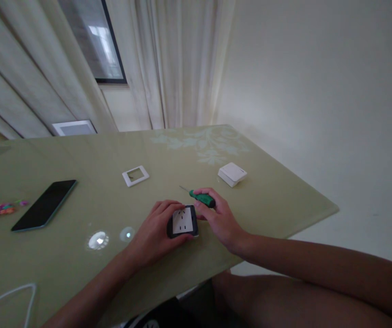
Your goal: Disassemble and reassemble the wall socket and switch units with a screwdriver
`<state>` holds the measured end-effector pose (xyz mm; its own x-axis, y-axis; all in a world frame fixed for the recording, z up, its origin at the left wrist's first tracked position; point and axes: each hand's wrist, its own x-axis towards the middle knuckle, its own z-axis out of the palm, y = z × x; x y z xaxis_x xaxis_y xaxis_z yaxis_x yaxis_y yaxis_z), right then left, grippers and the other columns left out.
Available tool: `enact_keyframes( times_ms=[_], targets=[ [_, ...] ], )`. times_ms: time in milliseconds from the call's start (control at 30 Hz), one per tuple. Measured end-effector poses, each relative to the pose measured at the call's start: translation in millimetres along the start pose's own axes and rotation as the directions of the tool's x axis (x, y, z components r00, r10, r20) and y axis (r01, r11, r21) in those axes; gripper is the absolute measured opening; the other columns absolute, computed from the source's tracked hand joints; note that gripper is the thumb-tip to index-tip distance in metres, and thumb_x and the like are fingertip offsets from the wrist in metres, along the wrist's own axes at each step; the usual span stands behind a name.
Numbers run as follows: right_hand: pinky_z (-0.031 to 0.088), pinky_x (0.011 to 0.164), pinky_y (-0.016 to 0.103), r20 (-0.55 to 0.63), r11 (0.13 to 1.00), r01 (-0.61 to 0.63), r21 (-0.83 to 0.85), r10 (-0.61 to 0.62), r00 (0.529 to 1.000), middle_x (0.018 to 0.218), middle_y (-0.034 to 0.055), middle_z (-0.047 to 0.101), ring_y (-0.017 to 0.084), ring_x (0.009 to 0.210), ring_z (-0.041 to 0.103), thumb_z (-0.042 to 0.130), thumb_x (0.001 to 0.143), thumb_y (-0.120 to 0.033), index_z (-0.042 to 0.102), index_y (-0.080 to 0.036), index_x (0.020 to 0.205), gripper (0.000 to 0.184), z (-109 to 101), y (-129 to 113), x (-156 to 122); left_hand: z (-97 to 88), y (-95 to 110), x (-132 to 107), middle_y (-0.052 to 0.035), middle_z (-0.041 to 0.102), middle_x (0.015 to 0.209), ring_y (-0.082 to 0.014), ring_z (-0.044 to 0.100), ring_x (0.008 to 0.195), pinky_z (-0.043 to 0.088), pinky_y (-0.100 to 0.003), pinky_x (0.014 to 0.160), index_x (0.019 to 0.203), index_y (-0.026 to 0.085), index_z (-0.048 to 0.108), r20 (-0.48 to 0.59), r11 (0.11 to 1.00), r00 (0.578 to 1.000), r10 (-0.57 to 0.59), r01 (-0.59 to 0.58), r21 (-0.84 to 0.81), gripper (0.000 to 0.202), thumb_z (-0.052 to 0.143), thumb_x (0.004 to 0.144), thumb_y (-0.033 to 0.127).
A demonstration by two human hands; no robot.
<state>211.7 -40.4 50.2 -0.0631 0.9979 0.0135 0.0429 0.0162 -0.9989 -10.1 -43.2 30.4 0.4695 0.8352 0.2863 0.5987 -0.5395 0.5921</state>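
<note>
My left hand (160, 228) grips a wall socket (182, 221) by its left side and lower edge, close to the table's near edge. The socket has a white face with several dark slots and a black surround. My right hand (220, 221) is closed around a screwdriver (203, 198) with a green and black handle. Its thin metal shaft points up and to the left, away from the socket. Some fingers of the right hand are tucked near the socket's right side; whether they touch it I cannot tell.
On the glass-topped table (271, 200) lie a white square frame (135, 176), a white switch-like box (232, 174), a dark phone or tablet (44, 205) and small colourful pieces (2, 209). A white cable (32, 300) runs at the lower left. A wall borders the right.
</note>
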Motion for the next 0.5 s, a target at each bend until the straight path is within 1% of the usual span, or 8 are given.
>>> enact_keyframes(
  times_ms=[200, 300, 367, 400, 467, 500],
  targets=[
    [0.063, 0.087, 0.041, -0.009, 1.000, 0.018, -0.010, -0.018, 1.000, 0.116, 0.0050, 0.073, 0.024, 0.102, 0.069, 0.075, 0.093, -0.046, 0.072, -0.027, 0.117, 0.032, 0, 2, 2, 3.0, 0, 0, -0.0090, 0.070, 0.136, -0.0332, 0.060, 0.126, 0.054, -0.052, 0.110, 0.136, 0.026, 0.067, -0.025, 1.000, 1.000, -0.015, 0.015, -0.005, 0.060, 0.092, 0.086, 0.047],
    [0.061, 0.091, 0.040, -0.026, 0.998, 0.047, -0.035, -0.048, 0.999, 0.116, 0.0048, 0.075, 0.024, 0.104, 0.069, 0.074, 0.093, -0.045, 0.073, -0.026, 0.117, 0.030, 3, -2, 3, 9.1, 2, 0, -0.0100, 0.070, 0.133, -0.0341, 0.060, 0.123, 0.055, -0.053, 0.108, 0.133, 0.025, 0.067, -0.060, 0.999, 0.997, -0.046, 0.046, 0.001, 0.058, 0.091, 0.085, 0.046],
    [0.060, 0.091, 0.039, -0.041, 0.997, 0.068, -0.040, -0.069, 0.997, 0.115, 0.0052, 0.076, 0.025, 0.109, 0.069, 0.075, 0.092, -0.043, 0.074, -0.026, 0.115, 0.028, 6, -8, 4, 14.0, 4, -1, -0.0113, 0.070, 0.132, -0.0347, 0.060, 0.123, 0.055, -0.054, 0.107, 0.132, 0.024, 0.067, -0.074, 0.998, 0.995, -0.062, 0.063, 0.002, 0.057, 0.090, 0.085, 0.047],
    [0.059, 0.089, 0.038, -0.048, 0.996, 0.077, -0.035, -0.078, 0.996, 0.114, 0.0053, 0.076, 0.025, 0.110, 0.069, 0.075, 0.092, -0.042, 0.074, -0.026, 0.114, 0.027, 7, -11, 4, 15.7, 4, -1, -0.0120, 0.070, 0.132, -0.0353, 0.059, 0.123, 0.054, -0.055, 0.107, 0.133, 0.024, 0.067, -0.075, 0.998, 0.995, -0.066, 0.067, 0.005, 0.060, 0.091, 0.084, 0.049],
    [0.059, 0.084, 0.036, -0.057, 0.995, 0.097, -0.008, -0.097, 0.994, 0.111, 0.0048, 0.077, 0.025, 0.109, 0.070, 0.076, 0.091, -0.041, 0.074, -0.027, 0.113, 0.025, 9, -18, 5, 15.1, 2, 1, -0.0134, 0.068, 0.137, -0.0369, 0.058, 0.125, 0.052, -0.058, 0.109, 0.140, 0.025, 0.064, -0.082, 0.996, 0.993, -0.079, 0.082, 0.023, 0.070, 0.090, 0.083, 0.056],
    [0.058, 0.082, 0.035, -0.060, 0.994, 0.107, 0.009, -0.106, 0.993, 0.109, 0.0043, 0.077, 0.025, 0.106, 0.070, 0.076, 0.091, -0.040, 0.074, -0.028, 0.113, 0.025, 9, -21, 6, 11.8, -2, 3, -0.0137, 0.066, 0.141, -0.0373, 0.058, 0.128, 0.050, -0.059, 0.111, 0.146, 0.026, 0.061, -0.092, 0.994, 0.991, -0.094, 0.098, 0.038, 0.073, 0.086, 0.086, 0.059]
  ],
)
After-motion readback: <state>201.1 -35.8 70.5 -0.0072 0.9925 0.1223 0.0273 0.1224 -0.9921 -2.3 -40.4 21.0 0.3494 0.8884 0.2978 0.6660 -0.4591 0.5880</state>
